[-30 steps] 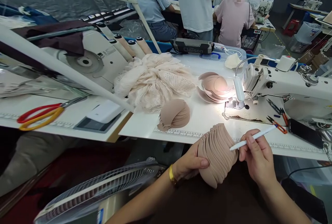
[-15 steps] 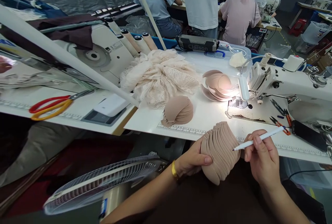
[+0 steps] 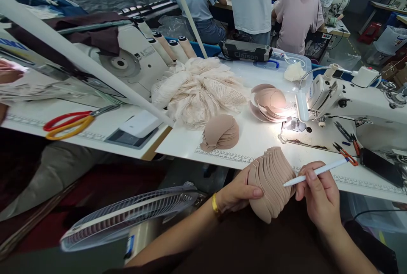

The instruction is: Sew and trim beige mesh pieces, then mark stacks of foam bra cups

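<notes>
A fanned stack of beige bra cup pads (image 3: 271,183) is gripped at its left side by my left hand (image 3: 238,193), thumb on top and fingers beneath. My right hand (image 3: 319,195) pinches a white marker pen (image 3: 314,172), whose tip points left and rests at or just above the pads. Part of the right fingers is near the stack's right edge. A smaller pile of beige pads (image 3: 221,132) lies on the table behind, and another pile of cups (image 3: 270,102) sits under the lamp by the sewing machine (image 3: 346,96).
Cream lace fabric (image 3: 200,92) is heaped on the table (image 3: 178,149). Red-and-yellow scissors (image 3: 71,123) lie left; thread snips (image 3: 346,153) and a black phone (image 3: 381,166) lie right. A fan (image 3: 133,214) stands below the edge. Several people sit or stand beyond, and another person's hand (image 3: 9,72) is far left.
The pen tip has shifted slightly left across the stack, along with my right hand. My left hand keeps its hold. The whole view has shifted a little.
</notes>
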{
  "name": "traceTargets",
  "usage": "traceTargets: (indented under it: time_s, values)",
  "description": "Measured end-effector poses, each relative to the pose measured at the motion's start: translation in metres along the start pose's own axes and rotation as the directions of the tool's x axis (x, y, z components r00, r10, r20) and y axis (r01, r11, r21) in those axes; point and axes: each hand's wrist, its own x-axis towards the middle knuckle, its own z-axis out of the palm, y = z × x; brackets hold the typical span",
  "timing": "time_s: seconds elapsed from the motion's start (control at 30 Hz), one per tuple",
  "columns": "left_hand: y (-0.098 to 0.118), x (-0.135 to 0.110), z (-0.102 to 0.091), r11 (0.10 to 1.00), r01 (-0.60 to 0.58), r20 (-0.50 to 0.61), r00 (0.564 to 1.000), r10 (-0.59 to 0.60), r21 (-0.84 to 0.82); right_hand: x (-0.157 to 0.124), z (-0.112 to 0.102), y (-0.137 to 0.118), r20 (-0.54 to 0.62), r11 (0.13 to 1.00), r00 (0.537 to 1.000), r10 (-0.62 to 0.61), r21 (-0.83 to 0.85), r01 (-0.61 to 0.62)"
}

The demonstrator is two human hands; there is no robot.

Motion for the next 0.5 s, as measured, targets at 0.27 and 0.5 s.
traceTargets:
  time_s: [0.27, 0.5]
  values:
    - [0.0017, -0.0001, 0.0017, 0.999, 0.021, 0.040, 0.999, -0.022, 0.026, 0.0008, 0.0034, -0.0002, -0.033, 0.999, 0.999, -0.036, -0.003, 0.036]
    - [0.0009, -0.0003, 0.0022, 1.000, -0.007, 0.020, 1.000, 0.007, -0.015, -0.0005, 0.0041, 0.0002, 0.005, 0.999, 0.999, -0.036, 0.021, 0.036]
